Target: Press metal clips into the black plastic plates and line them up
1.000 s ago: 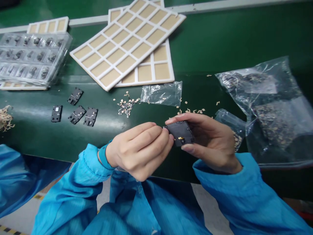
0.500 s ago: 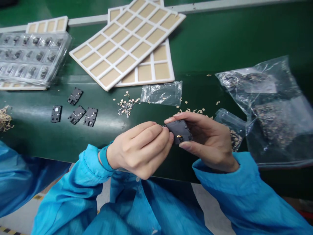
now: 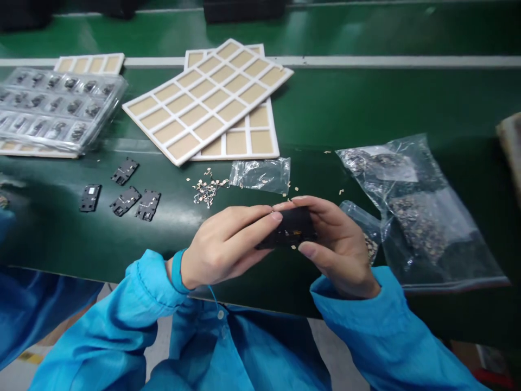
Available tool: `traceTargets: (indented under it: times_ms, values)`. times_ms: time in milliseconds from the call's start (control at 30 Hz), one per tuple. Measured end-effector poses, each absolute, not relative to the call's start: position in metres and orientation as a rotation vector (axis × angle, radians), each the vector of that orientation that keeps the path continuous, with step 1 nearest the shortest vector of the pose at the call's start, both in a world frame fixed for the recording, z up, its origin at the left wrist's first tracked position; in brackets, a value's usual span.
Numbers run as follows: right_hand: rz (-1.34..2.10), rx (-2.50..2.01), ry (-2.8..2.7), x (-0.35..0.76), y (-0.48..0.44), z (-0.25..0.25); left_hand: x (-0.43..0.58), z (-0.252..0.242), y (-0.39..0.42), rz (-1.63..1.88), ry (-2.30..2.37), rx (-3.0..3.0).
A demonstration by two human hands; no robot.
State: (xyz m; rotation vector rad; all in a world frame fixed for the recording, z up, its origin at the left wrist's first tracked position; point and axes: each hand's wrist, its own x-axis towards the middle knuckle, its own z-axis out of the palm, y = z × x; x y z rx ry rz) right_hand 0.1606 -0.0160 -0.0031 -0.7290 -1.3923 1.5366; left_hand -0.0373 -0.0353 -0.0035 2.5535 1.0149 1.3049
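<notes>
Flat black rectangular plastic housing sat between the two bare hands, just above the near edge of a dark green conveyor belt, with a tiny gold-coloured contact showing on its face. It looked light and stiff, a thin moulded piece that could prove slippery along its smooth sides. The gold spot seemed the delicate part, so the long edges looked the safest place to take hold. The left hand was closed on its left end, and the right hand pinched it from the other side, thumb below and fingers over the top. Both grips were nearly shut, with much of the piece hidden between them.

Counting outward from the hands, with 12 o'clock straight ahead:
- four small black plates lay at 9 to 10 o'clock;
- one clear plastic blister tray of dark parts sat at 10 o'clock;
- at least three white-framed beige gridded sheets lay at 10 to 12 o'clock — two overlapping, one partly under the tray;
- one small heap of beige scraps lay at 11 o'clock;
- three clear plastic bags appeared — a flat one at 12 o'clock, a small one and a large one holding dark and beige pieces at 3 o'clock.
</notes>
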Motion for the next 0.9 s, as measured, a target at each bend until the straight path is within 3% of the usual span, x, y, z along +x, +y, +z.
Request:
traceTargets:
  times_ms: [333, 900]
  values:
    - [1.481, -0.99, -1.583, 0.157, -0.014, -0.001, -0.033, -0.012, -0.033, 1.423, 0.97, 2.679]
    - [1.267, -0.911, -1.887, 0.153, -0.016, -0.005, -0.024, -0.007, -0.031, 1.046, 1.086, 1.38]
